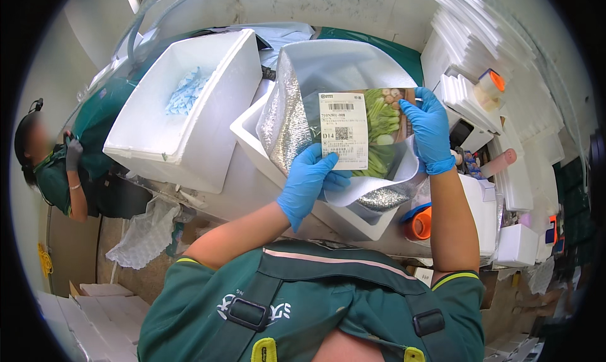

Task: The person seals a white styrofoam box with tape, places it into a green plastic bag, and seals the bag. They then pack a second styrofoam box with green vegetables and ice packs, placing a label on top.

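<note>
A flat sheet or packet with a picture of green vegetables (378,111) is held up in front of me. A white printed label (344,149) bearing writing and codes covers its left part. My left hand (310,184), in a blue glove, grips its lower left edge. My right hand (430,130), gloved the same way, pinches the upper right corner. Just behind and below it, a silver foil insulating bag (284,120) stands with its mouth spread, inside a white foam box (248,132). What lies deep in the bag is hidden.
Left of the bag, another foam box (215,120) contains several blue-and-white sachets (187,94). Foam lids (473,26) are stacked at right, near a dark phone (460,134). An orange tape roll (420,224) rests by my right forearm. Another person (52,168) is at far left.
</note>
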Tool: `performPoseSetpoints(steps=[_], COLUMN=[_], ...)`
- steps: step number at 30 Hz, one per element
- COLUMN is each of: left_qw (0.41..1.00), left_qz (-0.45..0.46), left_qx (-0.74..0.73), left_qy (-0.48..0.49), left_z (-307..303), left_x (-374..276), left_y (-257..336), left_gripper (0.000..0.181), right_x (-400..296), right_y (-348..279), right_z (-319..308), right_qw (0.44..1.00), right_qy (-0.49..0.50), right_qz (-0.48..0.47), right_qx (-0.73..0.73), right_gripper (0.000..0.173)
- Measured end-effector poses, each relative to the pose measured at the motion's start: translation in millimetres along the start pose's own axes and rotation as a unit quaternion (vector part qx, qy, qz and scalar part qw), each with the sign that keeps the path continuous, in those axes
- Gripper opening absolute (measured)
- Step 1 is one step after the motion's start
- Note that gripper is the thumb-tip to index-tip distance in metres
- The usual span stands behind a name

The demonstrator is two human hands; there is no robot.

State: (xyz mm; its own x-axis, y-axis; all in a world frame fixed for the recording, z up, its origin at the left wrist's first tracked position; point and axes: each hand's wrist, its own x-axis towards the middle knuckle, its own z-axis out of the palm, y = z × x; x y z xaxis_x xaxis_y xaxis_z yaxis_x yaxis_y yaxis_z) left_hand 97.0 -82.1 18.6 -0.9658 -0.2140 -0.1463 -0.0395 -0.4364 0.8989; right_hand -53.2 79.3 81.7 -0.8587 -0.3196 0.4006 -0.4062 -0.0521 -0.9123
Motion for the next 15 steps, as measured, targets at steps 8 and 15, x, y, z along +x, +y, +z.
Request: performPoseSetpoints(steps=[8, 15], left_qw=[1.0, 0.999], left_qz=[-0.008, -0.027], left_qx=[0.012, 0.025], left_qy=[0.004, -0.005], left_z=[7, 12], left_x=[-3, -6], left_y=[0, 1], left_gripper=[0.022, 0.023], right_x=[-11, -15], right_y=[-8, -10], right_z=[12, 11], right_qw=[0.982, 0.98], right_qy=[-0.075, -0.105], right_qz=[0.095, 0.08], right_qx=[0.147, 0.151], right_gripper=[0.013, 0.025])
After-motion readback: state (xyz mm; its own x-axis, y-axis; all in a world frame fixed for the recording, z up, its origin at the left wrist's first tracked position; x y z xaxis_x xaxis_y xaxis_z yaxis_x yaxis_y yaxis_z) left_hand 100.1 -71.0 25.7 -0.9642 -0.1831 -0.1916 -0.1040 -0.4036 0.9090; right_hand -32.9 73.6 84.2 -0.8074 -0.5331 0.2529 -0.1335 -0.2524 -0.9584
